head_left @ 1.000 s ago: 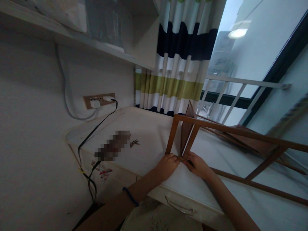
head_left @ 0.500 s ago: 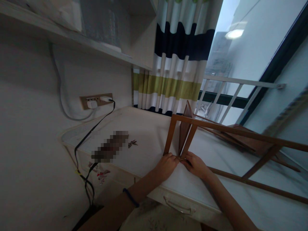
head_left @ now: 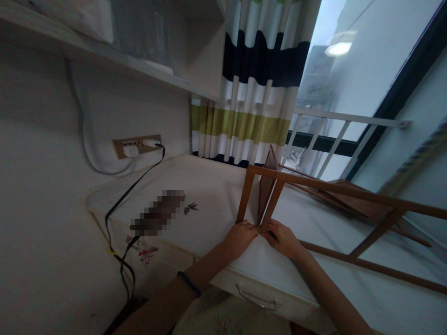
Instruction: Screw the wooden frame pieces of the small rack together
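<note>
A brown wooden frame (head_left: 331, 187) with long rails and crossbars rests on its side on the white desktop. Within its left end stands a thin wooden panel (head_left: 267, 188), upright beside a crossbar. My left hand (head_left: 239, 239) is closed round the frame's lower rail at the panel's foot. Close beside it, my right hand (head_left: 284, 241) grips the same rail at the bottom of the crossbar. The fingers of both hands partly hide that joint; whether they pinch a small part there I cannot tell.
Several small screw-like pieces (head_left: 191, 208) lie left of my hands, near a pixelated object (head_left: 159, 214) with a black cord (head_left: 134, 184). More wooden parts (head_left: 352, 200) lie behind the frame. A shelf (head_left: 139, 65) overhangs the back left; a drawer handle (head_left: 258, 298) juts out in front.
The view has shifted very slightly. Both hands keep their hold at the lower joint, and the frame and panel stay in place.
</note>
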Demonstrator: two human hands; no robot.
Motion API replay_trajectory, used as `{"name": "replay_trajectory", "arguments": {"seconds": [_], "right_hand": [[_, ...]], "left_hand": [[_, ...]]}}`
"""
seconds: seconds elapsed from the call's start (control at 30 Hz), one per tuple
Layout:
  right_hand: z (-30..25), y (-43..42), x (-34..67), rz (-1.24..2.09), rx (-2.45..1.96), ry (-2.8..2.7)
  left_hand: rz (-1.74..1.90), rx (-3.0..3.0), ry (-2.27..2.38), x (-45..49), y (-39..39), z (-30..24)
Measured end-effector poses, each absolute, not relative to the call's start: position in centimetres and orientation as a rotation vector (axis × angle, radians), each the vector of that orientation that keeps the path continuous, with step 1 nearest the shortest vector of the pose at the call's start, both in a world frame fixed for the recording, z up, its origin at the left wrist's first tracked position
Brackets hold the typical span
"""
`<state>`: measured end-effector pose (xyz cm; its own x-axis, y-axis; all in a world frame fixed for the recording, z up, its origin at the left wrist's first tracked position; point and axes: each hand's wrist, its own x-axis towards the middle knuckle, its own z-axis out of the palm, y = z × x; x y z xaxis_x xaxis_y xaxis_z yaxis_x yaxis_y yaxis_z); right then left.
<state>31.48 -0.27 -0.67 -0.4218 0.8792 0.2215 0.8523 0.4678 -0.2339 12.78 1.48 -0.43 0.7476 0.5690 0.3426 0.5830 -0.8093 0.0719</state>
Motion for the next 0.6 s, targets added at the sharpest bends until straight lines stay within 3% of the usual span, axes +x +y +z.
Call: {"name": "replay_trajectory", "arguments": {"seconds": [0.6], "right_hand": [[-0.8, -0.3, 31.6, 0.168, -1.457, -2.389]], "left_hand": [[-0.538, -2.924, -1.310, 13.1, 1.5, 0.5]]}}
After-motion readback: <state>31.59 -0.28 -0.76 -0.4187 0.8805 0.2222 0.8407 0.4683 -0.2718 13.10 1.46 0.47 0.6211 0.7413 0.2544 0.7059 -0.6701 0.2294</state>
